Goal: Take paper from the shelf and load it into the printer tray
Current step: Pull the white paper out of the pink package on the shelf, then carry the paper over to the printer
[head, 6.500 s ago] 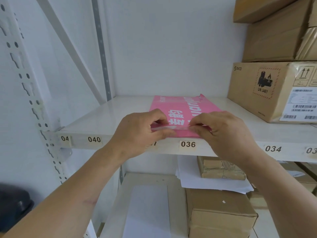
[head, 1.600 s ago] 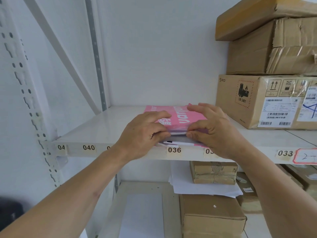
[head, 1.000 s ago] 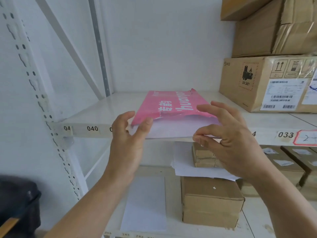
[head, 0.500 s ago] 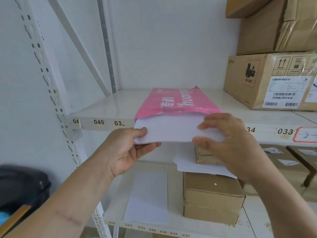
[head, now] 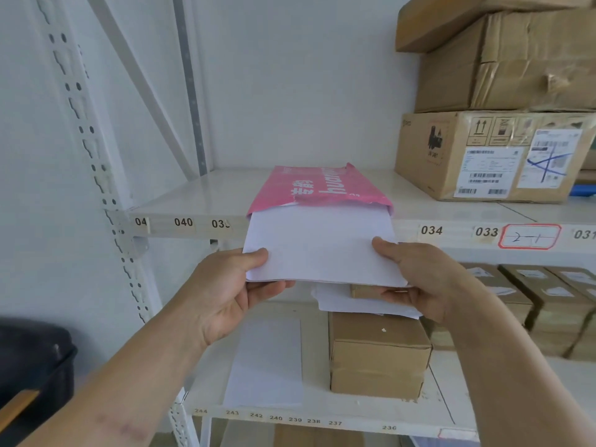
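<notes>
A thin stack of white paper sticks halfway out of a torn pink wrapper that lies on the white shelf. My left hand pinches the stack's near left corner, thumb on top and fingers underneath. At the near right corner my right hand holds it the same way. The stack's far end is still inside the wrapper. No printer is in view.
Cardboard boxes are stacked at the shelf's right end. On the lower shelf lie a loose white sheet, a brown box with papers on top, and more boxes to the right. A dark bin stands at lower left.
Both hands first worked the wrapper's open end, then lifted its flap. They have since drawn the white stack steadily toward me, out past the shelf edge.
</notes>
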